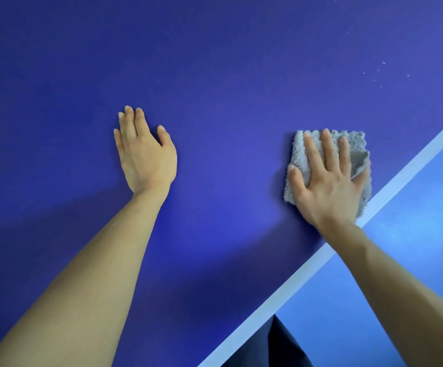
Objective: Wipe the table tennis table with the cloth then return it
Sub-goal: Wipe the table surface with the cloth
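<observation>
- Both hands lie flat with straight fingers: left hand rests bare on the deep blue table tennis worktop.
- Right hand presses the folded grey fluffy cloth onto the worktop, just beside its white edge line.
- Small white specks dot the far right surface.

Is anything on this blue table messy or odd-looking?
Only a scatter of tiny white specks on the table, far right, beyond the cloth under the right hand. They look like dust not yet wiped.
</observation>
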